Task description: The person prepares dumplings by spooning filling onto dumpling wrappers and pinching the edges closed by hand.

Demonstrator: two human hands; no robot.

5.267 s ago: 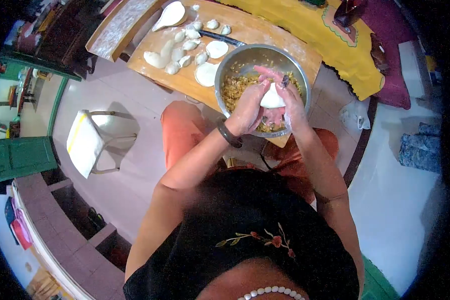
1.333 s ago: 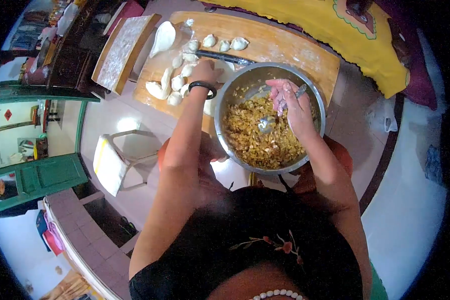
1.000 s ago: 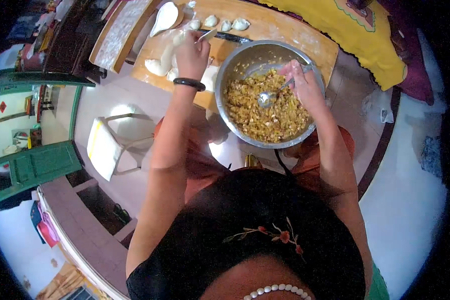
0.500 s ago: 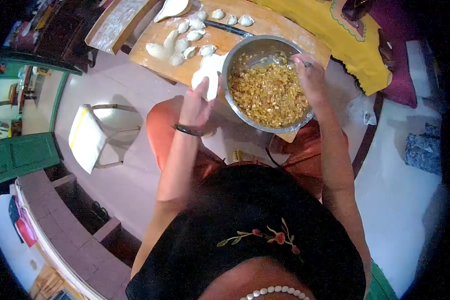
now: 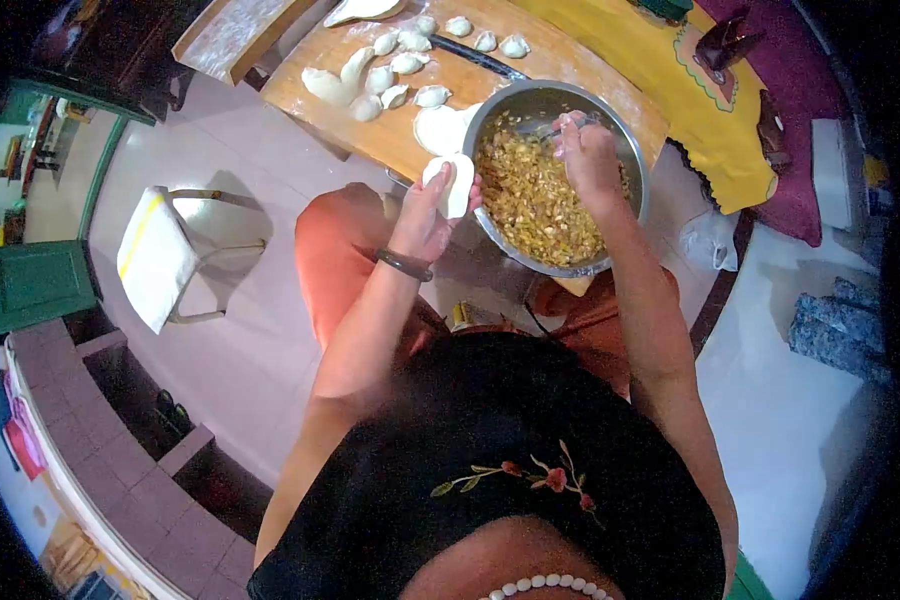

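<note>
My left grip (image 5: 427, 217) holds a thin, flat white dough wrapper (image 5: 453, 183), thumb laid over its face and fingers beneath; the wrapper sits just off the near edge of the counter (image 5: 592, 72), a light-brown wooden top dusted with flour, and just beside the left rim of a round steel bowl (image 5: 545, 97); whether my fingertips touch that rim, I cannot tell. My right grip (image 5: 592, 160) is over the bowl, narrow, fingers curled around a silver metal spoon (image 5: 544, 131); the spoon is mostly hidden by the hand.

The bowl stands at the near right corner of the counter, which shows just past its rim; it contains a yellow-brown chopped filling (image 5: 532, 195), heaped over most of the bottom.

Left of the bowl, near the counter's near edge, lies a round white dough disc (image 5: 438, 131); beyond it, toward the left end, a loose cluster of small folded white dumplings (image 5: 408, 63); a long black stick (image 5: 478, 58) runs slantwise from the cluster to the bowl's far rim; three more plump dumplings (image 5: 514, 46) form a row between stick and far edge; a yellow cloth (image 5: 610, 35) lies past that edge.
</note>
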